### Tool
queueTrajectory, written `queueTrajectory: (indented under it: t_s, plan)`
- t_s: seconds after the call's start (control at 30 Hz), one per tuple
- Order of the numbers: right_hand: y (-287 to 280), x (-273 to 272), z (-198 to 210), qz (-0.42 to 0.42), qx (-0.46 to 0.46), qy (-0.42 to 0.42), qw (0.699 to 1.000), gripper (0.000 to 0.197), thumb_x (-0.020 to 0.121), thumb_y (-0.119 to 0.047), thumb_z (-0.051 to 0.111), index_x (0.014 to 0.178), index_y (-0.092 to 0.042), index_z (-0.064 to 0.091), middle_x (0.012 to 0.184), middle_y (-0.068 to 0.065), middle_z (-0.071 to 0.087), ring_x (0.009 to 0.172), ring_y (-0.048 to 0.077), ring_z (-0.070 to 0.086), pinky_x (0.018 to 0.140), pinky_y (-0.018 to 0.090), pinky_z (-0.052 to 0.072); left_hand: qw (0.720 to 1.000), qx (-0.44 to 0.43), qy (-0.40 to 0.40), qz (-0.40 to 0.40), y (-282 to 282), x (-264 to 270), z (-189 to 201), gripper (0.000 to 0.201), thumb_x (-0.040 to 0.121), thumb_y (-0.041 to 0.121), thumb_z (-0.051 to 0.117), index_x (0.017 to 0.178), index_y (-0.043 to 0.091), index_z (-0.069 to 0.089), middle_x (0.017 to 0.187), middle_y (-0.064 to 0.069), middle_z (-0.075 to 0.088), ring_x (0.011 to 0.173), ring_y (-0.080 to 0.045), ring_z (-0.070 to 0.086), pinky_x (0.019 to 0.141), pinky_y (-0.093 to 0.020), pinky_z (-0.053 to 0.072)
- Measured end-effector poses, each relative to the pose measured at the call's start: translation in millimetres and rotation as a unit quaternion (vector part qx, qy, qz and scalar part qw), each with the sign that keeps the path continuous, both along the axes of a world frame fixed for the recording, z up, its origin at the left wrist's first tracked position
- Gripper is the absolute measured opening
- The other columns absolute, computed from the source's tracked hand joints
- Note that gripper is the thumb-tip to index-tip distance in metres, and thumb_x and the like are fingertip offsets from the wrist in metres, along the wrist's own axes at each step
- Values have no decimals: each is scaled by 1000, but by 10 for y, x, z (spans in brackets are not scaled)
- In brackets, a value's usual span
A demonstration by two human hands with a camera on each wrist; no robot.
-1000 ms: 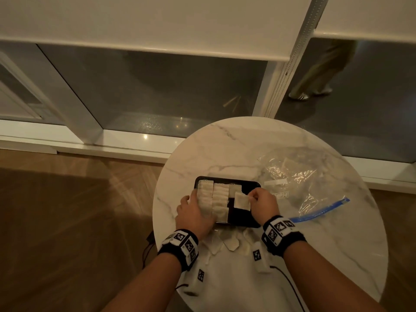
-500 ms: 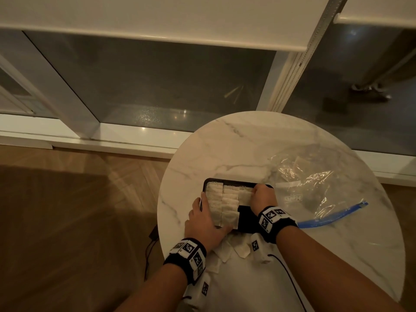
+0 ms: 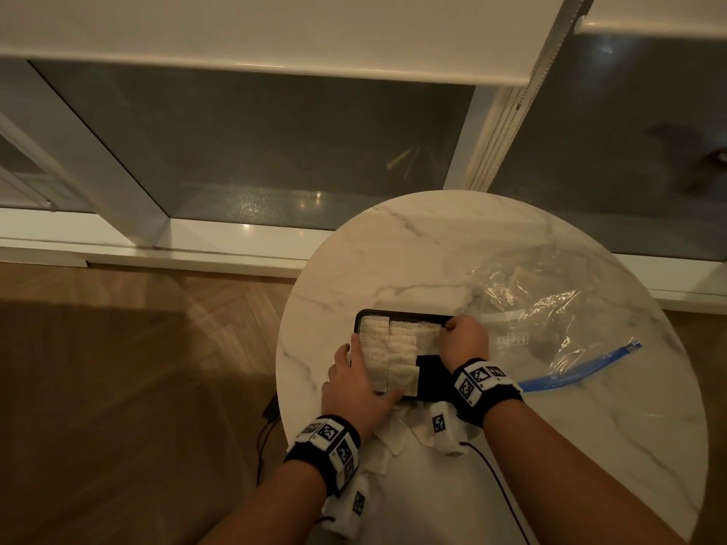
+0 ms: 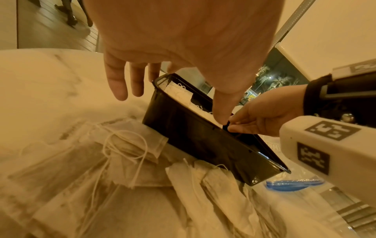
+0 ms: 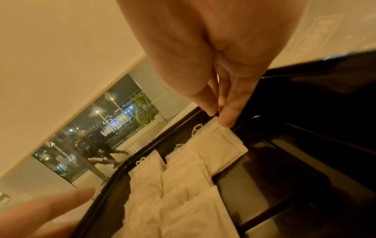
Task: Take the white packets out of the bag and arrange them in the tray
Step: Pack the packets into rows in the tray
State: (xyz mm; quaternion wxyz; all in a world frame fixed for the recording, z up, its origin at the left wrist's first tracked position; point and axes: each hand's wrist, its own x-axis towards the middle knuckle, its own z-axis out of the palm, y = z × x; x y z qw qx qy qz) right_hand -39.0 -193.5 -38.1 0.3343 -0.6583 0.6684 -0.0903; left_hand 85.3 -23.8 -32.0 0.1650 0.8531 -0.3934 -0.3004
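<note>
The black tray sits on the round marble table in front of me, its near edge resting on some loose packets so it looks slightly tipped in my left wrist view. Inside it, white packets lie in overlapping rows: one column along the left wall, a second beside it, and a third just begun at the far end. The near right part of the tray floor is bare black.

My right hand is at the far right of the tray, thumb and fingers pinching the corner of the top packet in that third column, which lies flat against the far rim. My left hand rests at the tray's near left corner with its fingers straight and spread along the outer wall, the thumb touching the near rim.

The clear bag lies flat to the right of the tray, near my right hand, its blue zip strip toward me. At least one pale packet seems to be inside it, though I cannot tell for sure through the crinkled plastic.

More loose packets with strings are heaped on the table between the tray and my wrists, partly under my left wrist.
</note>
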Motion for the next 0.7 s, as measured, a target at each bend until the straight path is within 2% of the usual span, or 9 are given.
queueTrajectory:
  t_s: [0.07,0.13,0.23,0.33,0.4,0.5,0.57,0.63,0.7]
  plan:
    - [57,-58,84,-4,-13,-21,1000,22,92,-10,57,106,-4,73,106,15,71,96,28,66,81,24,47,1000,-26,-1,12,21,19,41,106,72,69,62,155,27,11,152,-2,28,133,-26,40,105,-46,44]
    - [164,-127,180,10,-25,-52,998,19,91,-13,60,107,-10,71,102,8,70,87,18,64,78,21,46,996,-75,-17,43,70,58,80,84,80,59,62,149,24,30,143,-1,41,125,-23,47,102,-43,46]
    - [454,-218,346,74,-21,-124,989,8,90,-15,65,96,-18,70,85,-5,67,76,7,61,70,16,45,984,-132,-1,123,202,180,144,35,89,41,63,119,26,56,107,6,61,94,-15,60,79,-34,53]
    - [787,-335,391,125,-7,-163,979,8,89,-17,68,87,-25,69,75,-9,67,70,2,62,67,14,49,986,-108,53,112,380,252,139,6,90,33,64,89,28,61,75,7,64,70,-15,62,63,-32,53]
    - [963,-419,317,140,19,-163,976,10,88,-18,69,84,-27,69,70,-8,67,66,0,61,66,14,50,992,-76,75,70,480,263,113,7,90,32,65,84,29,63,70,6,65,66,-12,62,65,-34,54]
    - [1157,-485,170,194,56,-108,973,8,85,-22,72,84,-30,69,72,-8,68,67,1,61,72,26,57,998,-34,50,13,607,230,89,4,88,34,65,88,30,65,77,9,66,69,-5,60,65,-27,52]
    - [1225,-486,90,262,72,-30,962,14,81,-29,75,93,-30,68,85,-10,68,77,2,62,77,27,56,998,-17,43,-31,647,186,47,14,83,39,68,94,31,65,87,12,64,78,-4,59,69,-23,49]
    - [1272,-466,27,318,62,35,945,31,77,-36,76,105,-31,64,100,-10,64,91,8,60,81,24,52,995,15,27,-98,658,104,-12,27,77,44,70,101,32,64,99,12,61,90,-8,58,79,-26,51]
    - [1320,-443,-40,371,30,69,926,43,78,-36,73,118,-34,58,117,-9,56,106,14,57,87,28,51,985,51,-12,-165,652,13,-60,36,74,42,71,108,32,62,109,9,57,100,-14,56,84,-31,51]
